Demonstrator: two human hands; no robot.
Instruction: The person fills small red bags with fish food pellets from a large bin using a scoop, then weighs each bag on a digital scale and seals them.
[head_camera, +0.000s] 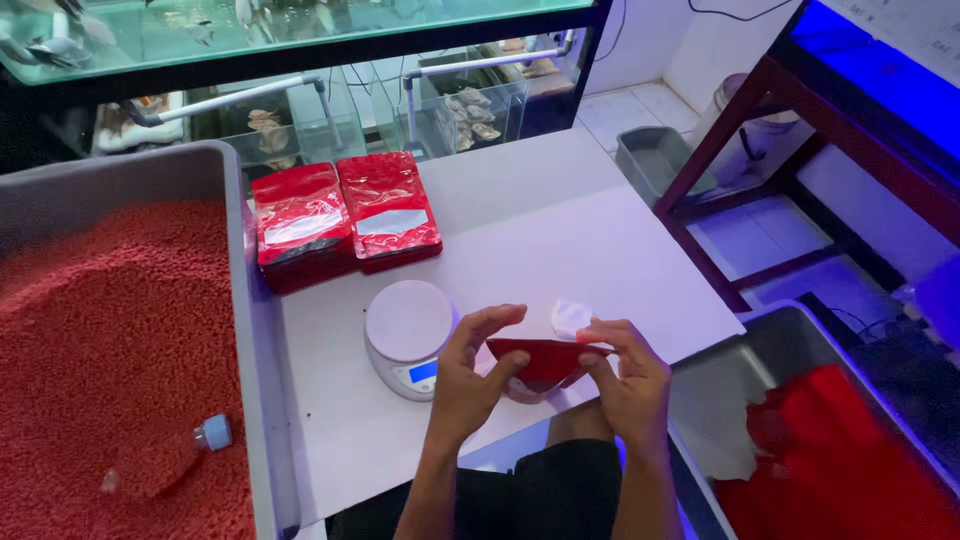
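Fingers (497, 318) of the left hand (470, 385) are curling over one end of a red pouch (545, 360), thumb pressing its front face, while the right hand (625, 375) is pinching the other end between thumb and fingertips, so that both hands are holding the pouch level just above the near edge of a white table (560, 240). A small white label (571, 317) is showing right behind the right fingers, touching the pouch's upper edge. Below the hands, the person's dark shorts (560, 490) are filling the gap at the table's edge. Just to the left of the left fingers, a round white digital kitchen scale (408, 335) is sitting on the table, its display lit blue. Off to the right of the hands, a metal tray (775, 350) is holding a heap of empty red pouches (850, 470). Far to the left, a grey tub (240, 330) is brimming with red pellets (110, 330), and a clear plastic bottle (165, 458) with a pale cap is lying half sunk in them. Beyond the scale, two stacks of filled red pouches (345, 220) with white label panels are lying side by side. Farther back, glass aquarium tanks (300, 60) are lining the wall.
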